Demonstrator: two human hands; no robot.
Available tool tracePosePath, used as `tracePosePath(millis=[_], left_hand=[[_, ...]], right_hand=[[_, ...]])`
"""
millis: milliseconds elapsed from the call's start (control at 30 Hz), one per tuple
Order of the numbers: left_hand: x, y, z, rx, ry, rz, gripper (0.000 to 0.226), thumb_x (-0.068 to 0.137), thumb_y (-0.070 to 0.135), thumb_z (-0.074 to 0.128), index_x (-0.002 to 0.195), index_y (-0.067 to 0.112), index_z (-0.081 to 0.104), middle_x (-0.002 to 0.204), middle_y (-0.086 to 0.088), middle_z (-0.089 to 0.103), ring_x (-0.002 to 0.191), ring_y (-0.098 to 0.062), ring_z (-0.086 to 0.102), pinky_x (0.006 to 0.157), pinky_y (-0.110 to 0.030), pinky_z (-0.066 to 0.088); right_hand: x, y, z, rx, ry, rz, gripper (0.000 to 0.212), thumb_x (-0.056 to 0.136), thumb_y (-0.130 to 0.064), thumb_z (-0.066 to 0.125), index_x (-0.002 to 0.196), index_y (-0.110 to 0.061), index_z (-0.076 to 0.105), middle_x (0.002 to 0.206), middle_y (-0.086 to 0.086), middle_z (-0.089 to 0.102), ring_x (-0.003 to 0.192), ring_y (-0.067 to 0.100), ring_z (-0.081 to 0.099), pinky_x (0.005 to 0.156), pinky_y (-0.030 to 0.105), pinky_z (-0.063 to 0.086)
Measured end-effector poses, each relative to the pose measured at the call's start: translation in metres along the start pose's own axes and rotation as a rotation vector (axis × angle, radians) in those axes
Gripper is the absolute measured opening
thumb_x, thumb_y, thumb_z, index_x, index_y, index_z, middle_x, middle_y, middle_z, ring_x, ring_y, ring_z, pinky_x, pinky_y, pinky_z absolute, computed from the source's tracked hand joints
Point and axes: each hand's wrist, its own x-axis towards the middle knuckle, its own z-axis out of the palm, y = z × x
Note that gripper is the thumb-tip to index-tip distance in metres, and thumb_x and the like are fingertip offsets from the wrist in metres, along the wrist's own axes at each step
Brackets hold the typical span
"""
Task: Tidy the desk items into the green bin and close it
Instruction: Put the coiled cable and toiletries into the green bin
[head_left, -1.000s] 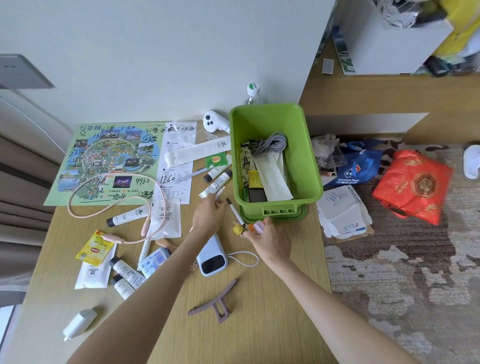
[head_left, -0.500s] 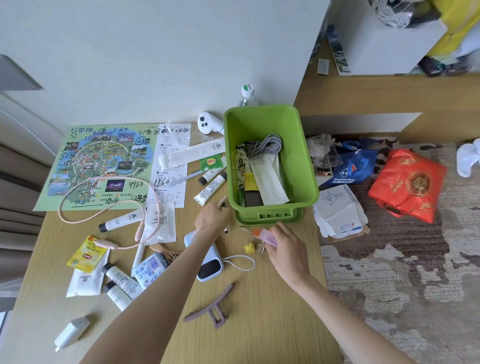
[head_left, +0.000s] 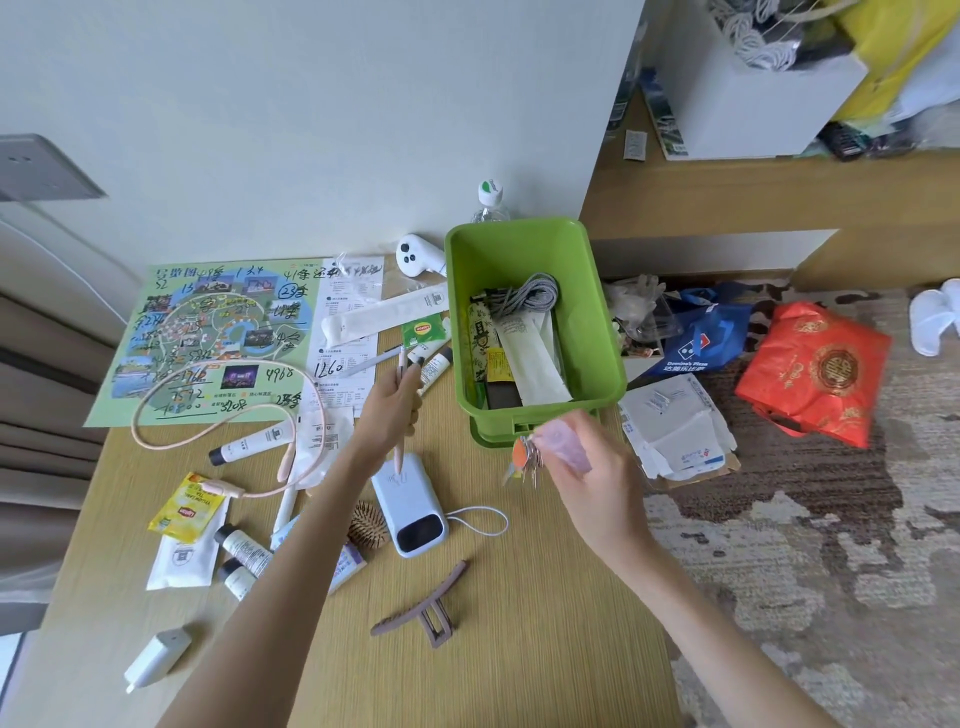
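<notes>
The open green bin (head_left: 608, 332) stands at the desk's right edge on its green lid, holding a grey cable, sachets and a dark case. My left hand (head_left: 389, 410) is raised left of the bin and grips a thin pen (head_left: 401, 421) held upright. My right hand (head_left: 587, 478) hovers just in front of the bin's near wall, closed on a blurred pink item with an orange tag and keys (head_left: 524, 457) dangling from it. On the desk lie a blue power bank (head_left: 410, 506), a brown hair claw (head_left: 423, 613), small tubes (head_left: 244, 551) and tea sachets (head_left: 187, 509).
A park map (head_left: 208, 338) and printed sheets cover the desk's back left, with a pink neckband cable (head_left: 228, 431) over them. A white charger (head_left: 156, 657) sits near the front left. A water bottle (head_left: 488, 200) stands behind the bin. Bags and papers lie on the floor at right.
My left hand has picked up the pen and lifted it off the desk. My right hand has risen from the desk with the pink item and keys, nearer the bin's front wall.
</notes>
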Motion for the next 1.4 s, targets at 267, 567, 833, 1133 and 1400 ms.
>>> tracePosePath(millis=[267,567,833,1133,1400], left_hand=[[-0.017,0.069,0.0,-0.056,-0.02,0.133,0.023,0.104,0.02,0.038,0.109,0.004,0.053,0.071,-0.004,0.048,0.056,-0.014,0.042,0.053,-0.029,0.039],[0.002,0.099,0.025,-0.003,0.024,0.148,0.02,0.104,0.015,0.034,0.113,0.004,0.049,0.083,-0.004,0.054,0.059,-0.013,0.049,0.049,-0.022,0.049],[0.014,0.102,0.051,0.076,0.037,0.156,0.008,0.101,0.008,0.036,0.106,0.007,0.044,0.085,-0.003,0.053,0.062,-0.012,0.052,0.06,-0.031,0.057],[0.022,0.102,0.083,0.455,0.062,0.241,0.032,0.092,-0.002,0.04,0.124,0.003,0.041,0.116,-0.02,0.053,0.101,-0.036,0.057,0.082,-0.046,0.05],[0.026,0.103,0.085,0.718,0.057,0.312,0.041,0.097,0.016,0.044,0.137,0.006,0.042,0.131,-0.013,0.049,0.114,-0.031,0.054,0.093,-0.044,0.047]], right_hand=[[0.098,-0.013,-0.033,0.028,0.22,-0.036,0.015,0.091,-0.022,0.062,0.089,-0.008,0.059,0.072,-0.001,0.063,0.065,0.011,0.058,0.06,0.023,0.045],[0.107,0.018,-0.023,-0.479,-0.209,-0.012,0.026,0.087,-0.015,0.068,0.078,-0.012,0.044,0.064,-0.005,0.045,0.057,0.021,0.049,0.045,0.025,0.027],[0.119,0.02,0.001,-0.401,-0.113,0.17,0.043,0.085,-0.001,0.065,0.123,-0.005,0.047,0.117,0.011,0.06,0.097,0.028,0.061,0.07,0.024,0.039],[0.103,0.025,0.007,-0.54,-0.056,0.209,0.047,0.077,-0.001,0.068,0.121,-0.006,0.051,0.125,0.01,0.048,0.115,0.025,0.05,0.097,0.032,0.045],[0.091,0.032,0.006,-0.476,-0.028,0.215,0.053,0.073,0.013,0.061,0.122,-0.003,0.055,0.128,0.008,0.051,0.121,0.025,0.047,0.101,0.036,0.047]])
